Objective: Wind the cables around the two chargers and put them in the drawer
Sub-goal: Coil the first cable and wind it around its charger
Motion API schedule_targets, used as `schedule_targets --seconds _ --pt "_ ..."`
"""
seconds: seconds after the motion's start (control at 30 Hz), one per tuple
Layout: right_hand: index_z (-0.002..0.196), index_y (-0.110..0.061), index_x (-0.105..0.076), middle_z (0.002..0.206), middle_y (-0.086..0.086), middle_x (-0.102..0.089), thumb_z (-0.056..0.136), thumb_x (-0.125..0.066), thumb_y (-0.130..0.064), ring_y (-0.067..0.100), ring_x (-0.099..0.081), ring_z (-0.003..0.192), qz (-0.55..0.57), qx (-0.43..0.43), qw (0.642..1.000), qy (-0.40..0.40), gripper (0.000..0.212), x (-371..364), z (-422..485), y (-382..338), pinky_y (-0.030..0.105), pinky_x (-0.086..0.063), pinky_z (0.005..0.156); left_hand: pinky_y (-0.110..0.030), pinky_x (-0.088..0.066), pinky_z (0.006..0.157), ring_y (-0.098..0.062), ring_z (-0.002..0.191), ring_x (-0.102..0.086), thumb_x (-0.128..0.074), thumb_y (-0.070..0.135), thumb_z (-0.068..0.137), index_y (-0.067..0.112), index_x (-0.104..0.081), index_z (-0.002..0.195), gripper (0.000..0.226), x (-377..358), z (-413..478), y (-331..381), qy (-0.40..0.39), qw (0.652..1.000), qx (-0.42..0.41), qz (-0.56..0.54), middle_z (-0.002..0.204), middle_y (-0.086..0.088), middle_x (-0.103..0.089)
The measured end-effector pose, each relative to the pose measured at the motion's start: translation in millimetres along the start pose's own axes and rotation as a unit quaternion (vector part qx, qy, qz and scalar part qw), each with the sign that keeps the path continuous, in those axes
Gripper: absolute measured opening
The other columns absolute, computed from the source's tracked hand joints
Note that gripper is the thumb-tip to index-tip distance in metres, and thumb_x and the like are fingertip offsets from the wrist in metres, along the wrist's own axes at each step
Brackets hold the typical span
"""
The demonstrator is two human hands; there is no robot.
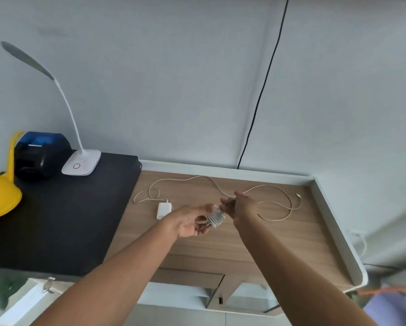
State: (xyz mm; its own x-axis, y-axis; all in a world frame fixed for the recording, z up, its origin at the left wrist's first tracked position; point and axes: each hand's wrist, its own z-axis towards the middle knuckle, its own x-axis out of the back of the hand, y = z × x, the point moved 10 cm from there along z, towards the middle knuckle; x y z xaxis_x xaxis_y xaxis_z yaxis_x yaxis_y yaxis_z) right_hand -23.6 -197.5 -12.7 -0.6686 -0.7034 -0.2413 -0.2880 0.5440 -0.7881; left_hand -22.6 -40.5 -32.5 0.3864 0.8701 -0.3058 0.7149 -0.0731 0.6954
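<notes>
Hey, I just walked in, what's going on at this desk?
A person is winding a white cable around a charger. The left hand holds the charger above the wooden desk with several turns on it. The right hand pinches the cable, and a good length of it trails loose across the desk. A second charger lies on the desk, not wound.

Home office or study corner — wood desk [221, 250] w/ drawers, desk lamp [79, 161], plain wall.
</notes>
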Motion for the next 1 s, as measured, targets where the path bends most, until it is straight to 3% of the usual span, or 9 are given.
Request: schedule_targets --seconds 0.1,0.2,0.3,0.43,0.5,0.6,0.73,0.8,1.0 --pt "0.108 -0.005 -0.05 0.08 0.017 -0.053 0.094 -0.023 0.008 0.027 -0.062 0.061 -0.014 -0.016 1.0 0.021 0.032 12.2 11.8 23.1 0.029 -0.054 0.04 -0.024 -0.045 0.061 -0.018 0.075 -0.06 -0.075 0.005 0.08 0.012 -0.067 0.113 0.035 9.9 10.7 -21.5 0.027 1.0 0.011 -0.012 0.089 -0.012 -0.072" --pt "0.108 -0.005 -0.057 0.072 0.012 -0.056 0.092 -0.037 0.008 0.02 -0.061 0.058 -0.114 0.003 0.994 -0.004 0.029 15.8 18.1 39.5 0.024 -0.051 0.041 -0.022 -0.047 0.053 -0.018 0.069 -0.059 -0.08 0.012 0.076 0.002 -0.067 0.099 0.029 28.8 23.6 -41.3 0.092 0.995 0.034 -0.036 0.087 -0.015 -0.069" --pt "0.104 -0.001 -0.067 0.071 0.009 -0.061 0.088 -0.044 0.008 0.016 -0.062 0.061 -0.229 0.024 0.972 -0.05 0.029 16.6 19.8 56.0 0.024 -0.051 0.048 -0.02 -0.049 0.044 -0.017 0.061 -0.057 -0.081 0.013 0.077 0.003 -0.067 0.089 0.021 49.6 35.8 -48.3 0.166 0.985 0.016 -0.05 0.08 -0.013 -0.066" --pt "0.106 0.0 -0.071 0.082 0.008 -0.068 0.085 -0.057 -0.001 0.018 -0.065 0.071 -0.343 0.061 0.934 -0.077 0.025 14.0 29.3 73.3 0.027 -0.053 0.054 -0.026 -0.058 0.064 -0.018 0.069 -0.064 -0.081 0.011 0.077 0.007 -0.07 0.099 0.025 65.7 49.8 -47.9 0.215 0.976 -0.031 -0.031 0.088 -0.013 -0.07" --pt "0.106 -0.003 -0.072 0.087 0.004 -0.069 0.085 -0.064 -0.01 0.022 -0.067 0.075 -0.398 0.089 0.91 -0.076 0.023 9.9 36.2 76.7 0.036 -0.058 0.066 -0.032 -0.059 0.073 -0.024 0.079 -0.066 -0.081 0.01 0.077 0.004 -0.07 0.106 0.031 72.2 56.9 -49.7 0.233 0.971 -0.042 -0.017 0.098 -0.017 -0.071" --pt "0.11 -0.007 -0.072 0.097 0.003 -0.07 0.086 -0.067 -0.016 0.021 -0.065 0.081 -0.448 0.124 0.882 -0.077 0.026 6.0 45.0 78.3 0.038 -0.055 0.082 -0.028 -0.059 0.062 -0.02 0.077 -0.066 -0.081 0.014 0.078 0.003 -0.07 0.111 0.036 76.7 66.4 -51.3 0.247 0.967 -0.05 0.027 0.1 -0.016 -0.072" --pt "0.116 -0.009 -0.069 0.109 0.003 -0.064 0.089 -0.061 -0.009 0.018 -0.061 0.101 -0.502 0.15 0.846 -0.104 0.028 0.7 52.1 84.6 0.02 -0.04 0.082 -0.021 -0.048 0.051 -0.014 0.077 -0.066 -0.081 0.027 0.078 0.015 -0.069 0.109 0.036 80.0 72.1 -53.2 0.262 0.957 -0.051 0.117 0.099 -0.008 -0.074" --pt "0.12 -0.011 -0.068 0.116 0.01 -0.06 0.09 -0.058 -0.008 0.023 -0.06 0.108 -0.523 0.154 0.829 -0.123 0.032 -2.3 55.1 90.3 0.017 -0.037 0.083 -0.022 -0.048 0.049 -0.013 0.076 -0.065 -0.081 0.027 0.078 0.017 -0.069 0.109 0.035 80.3 73.1 -55.1 0.258 0.958 -0.051 0.11 0.096 -0.005 -0.073" --pt "0.115 -0.014 -0.069 0.118 0.012 -0.061 0.086 -0.063 -0.009 0.02 -0.064 0.1 -0.516 0.142 0.83 -0.158 0.03 -3.5 64.9 94.6 0.026 -0.049 0.088 -0.026 -0.057 0.057 -0.011 0.072 -0.063 -0.078 0.019 0.082 0.011 -0.067 0.11 0.031 77.5 73.4 -59.3 0.22 0.972 -0.044 0.075 0.09 -0.006 -0.071"
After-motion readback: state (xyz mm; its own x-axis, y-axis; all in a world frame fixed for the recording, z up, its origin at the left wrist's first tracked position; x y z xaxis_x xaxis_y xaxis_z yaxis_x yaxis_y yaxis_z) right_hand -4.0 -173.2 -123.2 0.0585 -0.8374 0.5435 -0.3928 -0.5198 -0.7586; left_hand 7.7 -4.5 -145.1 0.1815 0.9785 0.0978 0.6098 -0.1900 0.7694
